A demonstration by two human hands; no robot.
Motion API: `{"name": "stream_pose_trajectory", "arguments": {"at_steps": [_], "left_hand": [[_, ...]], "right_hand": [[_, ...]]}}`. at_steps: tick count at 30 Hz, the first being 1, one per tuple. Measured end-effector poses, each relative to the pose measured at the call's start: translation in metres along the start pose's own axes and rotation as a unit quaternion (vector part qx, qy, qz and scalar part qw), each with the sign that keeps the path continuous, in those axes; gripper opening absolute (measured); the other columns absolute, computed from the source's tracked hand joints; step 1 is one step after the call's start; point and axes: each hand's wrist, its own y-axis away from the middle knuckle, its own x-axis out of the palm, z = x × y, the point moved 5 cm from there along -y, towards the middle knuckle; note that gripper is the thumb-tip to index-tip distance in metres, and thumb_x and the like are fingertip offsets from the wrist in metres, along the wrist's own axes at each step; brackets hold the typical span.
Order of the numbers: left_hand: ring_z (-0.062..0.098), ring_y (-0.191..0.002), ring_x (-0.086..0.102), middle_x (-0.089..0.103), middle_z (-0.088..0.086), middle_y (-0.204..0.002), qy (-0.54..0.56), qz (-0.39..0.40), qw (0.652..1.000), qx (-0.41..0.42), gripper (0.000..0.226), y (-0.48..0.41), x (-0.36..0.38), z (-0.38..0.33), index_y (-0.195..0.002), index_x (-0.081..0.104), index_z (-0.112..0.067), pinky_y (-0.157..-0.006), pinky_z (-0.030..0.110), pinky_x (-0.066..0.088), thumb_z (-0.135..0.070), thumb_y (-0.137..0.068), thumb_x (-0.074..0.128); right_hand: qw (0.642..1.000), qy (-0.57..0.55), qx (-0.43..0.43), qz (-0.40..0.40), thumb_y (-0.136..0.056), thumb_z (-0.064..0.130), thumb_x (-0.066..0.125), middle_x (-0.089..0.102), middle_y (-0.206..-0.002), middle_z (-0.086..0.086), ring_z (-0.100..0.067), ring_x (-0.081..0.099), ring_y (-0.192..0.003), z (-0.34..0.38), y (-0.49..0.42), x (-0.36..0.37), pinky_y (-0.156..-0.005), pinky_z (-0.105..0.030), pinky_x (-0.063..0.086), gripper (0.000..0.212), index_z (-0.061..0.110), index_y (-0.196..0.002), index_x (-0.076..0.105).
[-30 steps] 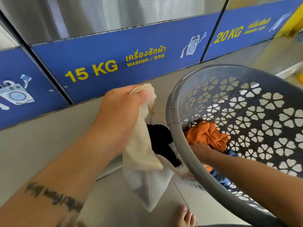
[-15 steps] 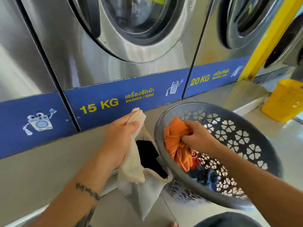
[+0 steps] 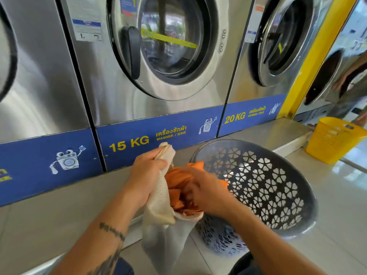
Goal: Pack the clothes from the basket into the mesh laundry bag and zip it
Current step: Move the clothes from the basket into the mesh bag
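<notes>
My left hand (image 3: pixel 146 176) grips the top edge of the cream mesh laundry bag (image 3: pixel 158 231) and holds it up with its mouth open. My right hand (image 3: pixel 202 190), blurred by motion, holds an orange garment (image 3: pixel 175 180) that sits partly inside the bag's mouth. The grey plastic basket (image 3: pixel 274 187) with flower-shaped holes stands just right of the bag, tilted toward me. Dark blue clothing shows through the holes in the basket's lower wall. The bag's zip is hidden.
Steel front-load washers (image 3: pixel 158 56) with blue 15 KG and 20 KG bands stand on a raised step right behind the bag. A yellow basket (image 3: pixel 333 138) sits at the right on the tiled floor. A person (image 3: pixel 355 80) stands at the far right edge.
My right hand lifted the orange garment out of the grey basket and carried it left into the bag's mouth. The view tilted up toward the washers. My left hand kept hold of the bag.
</notes>
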Motion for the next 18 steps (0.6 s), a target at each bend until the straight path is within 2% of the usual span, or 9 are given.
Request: {"name": "stream_pose_trajectory", "arguments": {"at_steps": [2,3,4,6,8,10,13,16,18], "left_hand": [[0.013,-0.101,0.062,0.067,-0.008,-0.126,-0.001,0.007,1.000,-0.001,0.053,0.000,-0.001,0.003,-0.132,0.064,-0.031,-0.073,0.026,0.043,-0.006,-0.087,0.056],[0.014,-0.102,0.063,0.067,-0.007,-0.127,-0.001,0.010,1.000,0.000,0.053,-0.001,-0.001,0.005,-0.133,0.064,-0.031,-0.075,0.028,0.045,-0.005,-0.087,0.056],[0.015,-0.104,0.063,0.067,-0.007,-0.127,-0.007,0.016,1.000,-0.001,0.053,-0.001,0.000,0.007,-0.132,0.064,-0.032,-0.077,0.029,0.046,-0.005,-0.087,0.055],[0.018,-0.102,0.064,0.068,-0.008,-0.123,-0.028,0.027,0.999,-0.002,0.050,-0.001,0.002,0.010,-0.131,0.064,-0.033,-0.077,0.031,0.049,-0.008,-0.089,0.055],[0.019,-0.097,0.065,0.069,-0.010,-0.115,-0.039,0.031,0.999,-0.004,0.047,-0.001,0.003,0.012,-0.129,0.065,-0.034,-0.075,0.032,0.050,-0.009,-0.091,0.054],[0.021,-0.096,0.066,0.069,-0.009,-0.115,-0.038,0.033,0.999,-0.009,0.047,-0.002,0.003,0.014,-0.130,0.065,-0.034,-0.074,0.033,0.050,-0.010,-0.091,0.054],[0.023,-0.098,0.065,0.068,-0.005,-0.122,-0.037,0.029,0.999,-0.018,0.048,-0.008,0.004,0.017,-0.133,0.063,-0.035,-0.073,0.034,0.051,-0.014,-0.091,0.055],[0.019,-0.109,0.064,0.067,-0.006,-0.128,-0.034,0.024,0.999,-0.012,0.049,-0.012,0.007,0.016,-0.133,0.064,-0.030,-0.090,0.035,0.051,-0.010,-0.089,0.057],[0.015,-0.111,0.066,0.071,-0.007,-0.123,-0.012,0.025,1.000,0.003,0.046,-0.015,0.006,0.011,-0.124,0.071,-0.027,-0.101,0.035,0.050,-0.003,-0.087,0.058]], "right_hand": [[0.985,0.053,0.112,-0.124,-0.075,0.028,0.051,0.065,-0.088,0.006,-0.020,0.063,-0.087,-0.040,-0.002,-0.023,-0.082,-0.035,0.053,0.050,0.037,-0.124,0.054],[0.976,0.071,0.164,-0.126,-0.075,0.027,0.055,0.065,-0.103,-0.004,-0.029,0.063,-0.098,-0.060,-0.001,-0.027,-0.087,-0.042,0.053,0.060,0.037,-0.133,0.047],[0.971,0.057,0.216,-0.088,-0.075,0.024,0.060,0.060,-0.117,-0.011,-0.034,0.060,-0.108,-0.078,0.000,-0.026,-0.092,-0.046,0.052,0.072,0.038,-0.143,0.039],[0.949,-0.104,0.296,0.004,-0.076,0.017,0.070,0.056,-0.130,-0.014,-0.035,0.062,-0.113,-0.105,0.003,-0.013,-0.097,-0.049,0.054,0.086,0.035,-0.151,0.032],[0.912,-0.239,0.327,0.068,-0.082,0.014,0.072,0.066,-0.126,-0.011,-0.033,0.067,-0.110,-0.117,0.006,0.003,-0.100,-0.052,0.054,0.065,0.023,-0.142,0.050],[0.922,-0.225,0.311,0.048,-0.078,0.014,0.071,0.075,-0.110,-0.008,-0.029,0.071,-0.101,-0.115,0.002,0.006,-0.097,-0.056,0.054,0.041,0.022,-0.119,0.067],[0.972,-0.062,0.223,-0.046,-0.076,0.022,0.066,0.071,-0.084,0.002,-0.019,0.065,-0.081,-0.090,-0.009,-0.010,-0.084,-0.049,0.056,0.017,0.027,-0.092,0.066],[0.981,0.004,0.133,-0.138,-0.073,0.037,0.065,0.070,-0.081,0.005,-0.020,0.066,-0.076,-0.038,-0.005,-0.015,-0.071,-0.039,0.055,0.024,0.026,-0.094,0.062],[0.988,-0.007,0.045,-0.150,-0.071,0.032,0.064,0.069,-0.082,0.004,-0.022,0.064,-0.074,-0.004,-0.001,0.002,-0.067,-0.038,0.052,0.024,0.023,-0.093,0.059]]}}
